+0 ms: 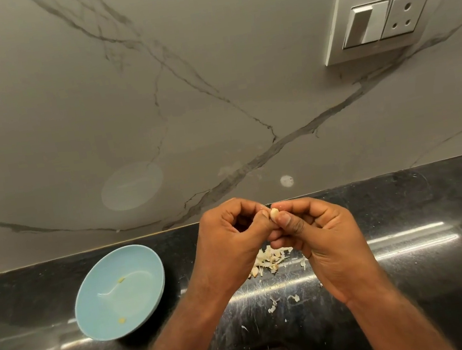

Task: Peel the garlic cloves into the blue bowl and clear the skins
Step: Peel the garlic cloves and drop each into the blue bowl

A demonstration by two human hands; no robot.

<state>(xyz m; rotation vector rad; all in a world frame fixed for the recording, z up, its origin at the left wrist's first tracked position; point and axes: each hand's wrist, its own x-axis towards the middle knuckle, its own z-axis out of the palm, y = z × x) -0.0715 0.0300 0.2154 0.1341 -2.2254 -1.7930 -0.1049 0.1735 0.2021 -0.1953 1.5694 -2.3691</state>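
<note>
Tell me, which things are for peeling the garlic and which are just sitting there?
For the job:
garlic clove, pinched between the left hand and the right hand
blue bowl, to the left of the hands
skins, scattered on the counter

Just there:
switch and socket plate
marble wall

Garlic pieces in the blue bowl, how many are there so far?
2. One piece lies toward the far side of the blue bowl, the other near its front rim. Another clove is pinched between left hand and right hand; none looks hidden.
</note>
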